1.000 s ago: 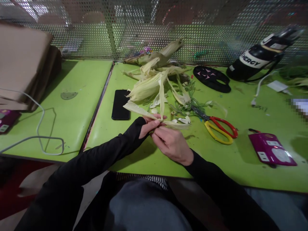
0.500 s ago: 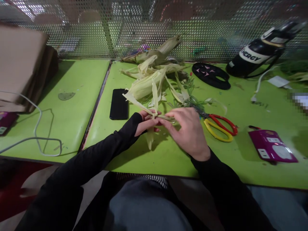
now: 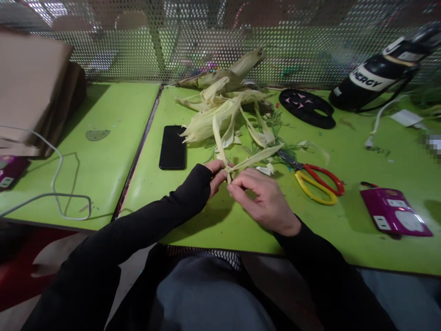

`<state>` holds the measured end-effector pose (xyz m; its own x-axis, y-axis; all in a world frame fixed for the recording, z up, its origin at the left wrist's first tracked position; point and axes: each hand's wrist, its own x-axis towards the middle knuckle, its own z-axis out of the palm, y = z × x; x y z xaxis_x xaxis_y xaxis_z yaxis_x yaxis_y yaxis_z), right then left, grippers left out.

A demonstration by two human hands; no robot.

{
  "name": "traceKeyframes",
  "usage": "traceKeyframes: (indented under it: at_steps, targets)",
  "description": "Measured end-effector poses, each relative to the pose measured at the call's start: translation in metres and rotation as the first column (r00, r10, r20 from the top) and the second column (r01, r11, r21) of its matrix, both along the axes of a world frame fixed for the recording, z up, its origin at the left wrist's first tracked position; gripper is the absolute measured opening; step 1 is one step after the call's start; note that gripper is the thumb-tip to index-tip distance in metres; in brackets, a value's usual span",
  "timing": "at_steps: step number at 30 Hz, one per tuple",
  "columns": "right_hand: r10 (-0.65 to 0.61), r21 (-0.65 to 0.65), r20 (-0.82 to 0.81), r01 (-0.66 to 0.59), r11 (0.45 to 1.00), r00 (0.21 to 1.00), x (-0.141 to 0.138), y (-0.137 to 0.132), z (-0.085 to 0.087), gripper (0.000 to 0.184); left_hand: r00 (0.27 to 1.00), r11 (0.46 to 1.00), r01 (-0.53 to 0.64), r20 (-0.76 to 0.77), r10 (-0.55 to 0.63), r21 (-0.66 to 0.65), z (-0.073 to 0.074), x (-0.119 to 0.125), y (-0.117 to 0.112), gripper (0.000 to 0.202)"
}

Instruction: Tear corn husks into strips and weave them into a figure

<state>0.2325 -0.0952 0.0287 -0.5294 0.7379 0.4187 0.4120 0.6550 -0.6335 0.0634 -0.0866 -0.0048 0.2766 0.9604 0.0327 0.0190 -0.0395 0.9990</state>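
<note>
Pale corn husk strips [image 3: 253, 157] cross at a small knot between my hands, low over the green table. My left hand [image 3: 217, 177] pinches the strips at the knot from the left, its fingers partly hidden. From the right, my right hand [image 3: 263, 195] is closed, thumb and index finger pinching the short strip end that points toward me. One strip stands up away from me, another reaches out to the right. Behind them lies a heap of corn husks [image 3: 210, 120]. Scissors [image 3: 319, 184] with one red and one yellow handle rest right of my right hand.
A black phone [image 3: 172, 148] lies left of the husks. Farther right are a black palette [image 3: 306, 108], a tilted black bottle [image 3: 372, 80] and a purple power strip [image 3: 396, 212]. Cardboard [image 3: 31, 87] and a grey cable [image 3: 58, 184] are at left. A perforated screen [image 3: 120, 50] closes the back.
The strip my right hand held to the right is now free and points up to the right. My right fingers have shifted to the strip end nearest me. The view has shifted slightly.
</note>
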Motion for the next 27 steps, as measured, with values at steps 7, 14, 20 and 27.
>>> traceKeyframes:
  at_steps: [7, 14, 20, 27]
  targets:
    - [-0.088, 0.179, 0.042, 0.079, 0.981, 0.995, 0.009, 0.006, 0.012, 0.023, 0.979, 0.984, 0.078, -0.197, -0.046, 0.161, -0.007, 0.000, 0.002, 0.023]
    - [-0.151, -0.199, 0.079, 0.164, 0.966, 0.985, 0.013, 0.021, 0.013, 0.038, 0.927, 0.944, 0.304, -0.267, -0.263, 0.126, -0.010, 0.009, -0.006, 0.026]
    - [-0.210, -0.323, -0.104, 0.167, 0.932, 0.972, 0.007, 0.014, 0.012, 0.037, 0.966, 0.966, 0.252, -0.081, -0.247, 0.058, -0.001, 0.010, -0.011, 0.021]
    - [-0.220, -0.243, -0.162, 0.177, 0.954, 0.962, 0.002, 0.012, 0.004, 0.033, 0.939, 0.939, 0.341, -0.073, -0.337, 0.052, 0.009, 0.012, -0.014, 0.023]
